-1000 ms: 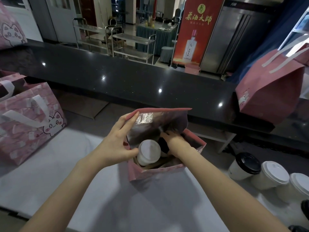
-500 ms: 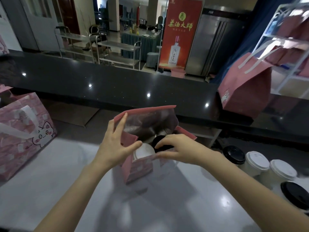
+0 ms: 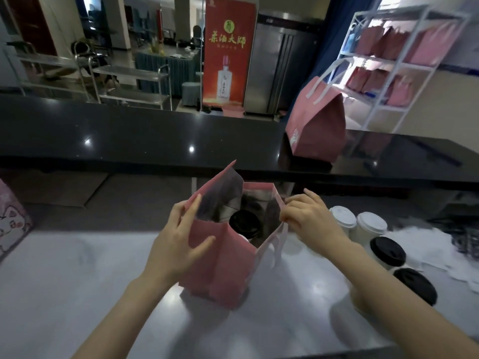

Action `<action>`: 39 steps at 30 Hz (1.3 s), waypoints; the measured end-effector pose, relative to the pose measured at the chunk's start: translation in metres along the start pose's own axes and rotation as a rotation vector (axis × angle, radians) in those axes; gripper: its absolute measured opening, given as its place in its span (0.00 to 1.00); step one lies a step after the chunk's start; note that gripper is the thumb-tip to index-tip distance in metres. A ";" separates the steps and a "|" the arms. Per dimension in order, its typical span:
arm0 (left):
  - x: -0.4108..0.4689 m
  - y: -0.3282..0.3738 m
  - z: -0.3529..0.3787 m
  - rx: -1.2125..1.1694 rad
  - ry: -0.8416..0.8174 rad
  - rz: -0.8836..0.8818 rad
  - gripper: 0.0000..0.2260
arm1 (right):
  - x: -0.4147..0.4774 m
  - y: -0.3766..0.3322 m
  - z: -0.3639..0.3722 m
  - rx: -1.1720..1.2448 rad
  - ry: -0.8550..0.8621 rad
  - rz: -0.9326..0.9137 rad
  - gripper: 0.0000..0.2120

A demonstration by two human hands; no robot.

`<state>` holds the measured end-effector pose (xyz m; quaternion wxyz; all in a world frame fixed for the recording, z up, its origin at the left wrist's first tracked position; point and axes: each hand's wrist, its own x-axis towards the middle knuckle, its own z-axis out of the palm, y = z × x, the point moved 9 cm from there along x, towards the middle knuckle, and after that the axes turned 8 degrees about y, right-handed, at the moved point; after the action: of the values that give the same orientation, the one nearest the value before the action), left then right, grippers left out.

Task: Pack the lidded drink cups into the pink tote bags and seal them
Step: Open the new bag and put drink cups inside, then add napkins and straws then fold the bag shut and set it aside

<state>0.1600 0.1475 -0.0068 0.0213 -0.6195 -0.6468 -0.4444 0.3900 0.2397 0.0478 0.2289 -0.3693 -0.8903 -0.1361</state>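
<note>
Pink tote bag (image 3: 220,257) stands upright in the middle of the pale table (image 3: 77,286), its mouth open and its silvery lining showing on the raised far-left flap. Inside it sits a black-lidded cup (image 3: 245,223), upright, with its lid below the rim of the bag.

At the bag's left wall, the left hand (image 3: 178,244) grips with the thumb pressed on the near pink panel and the fingers reaching up along the edge of the flap. On the other side, the right hand (image 3: 308,221) has its fingers curled and pinches the right rim of the bag.

Just right of the bag stand four more cups: two white-lidded cups (image 3: 342,218) side by side at the far end, and two black-lidded ones (image 3: 387,251) nearer. Crumpled white material (image 3: 440,244) lies beyond them.

At the far right, on the black counter (image 3: 155,141), stands a closed pink bag (image 3: 318,130) with white handles. Another pink bag with a cat face (image 3: 9,224) shows at the left edge. Behind the counter are a red banner (image 3: 228,53) and a white shelf rack (image 3: 404,66) holding more pink bags.
</note>
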 end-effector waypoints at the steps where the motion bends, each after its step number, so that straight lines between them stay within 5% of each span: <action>1: -0.004 0.009 0.006 0.013 0.002 0.029 0.41 | -0.005 0.008 -0.003 0.000 0.008 0.014 0.06; 11: -0.031 0.088 0.042 0.072 0.092 0.034 0.41 | -0.035 0.082 -0.019 0.044 0.042 0.119 0.04; 23: -0.060 0.161 0.050 0.234 0.407 -0.214 0.23 | -0.087 0.136 -0.033 0.298 0.028 -0.009 0.12; 28: -0.051 0.219 0.071 0.268 0.455 -0.101 0.18 | -0.122 0.189 -0.044 0.321 0.027 0.071 0.10; 39: 0.020 0.346 0.263 -0.126 0.070 0.131 0.13 | -0.213 0.355 -0.035 0.197 -0.091 0.419 0.09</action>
<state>0.5769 0.2650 0.0359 0.0341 -0.6447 -0.5745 -0.5032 0.7887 0.3438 -0.0043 0.2465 -0.5279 -0.8125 0.0188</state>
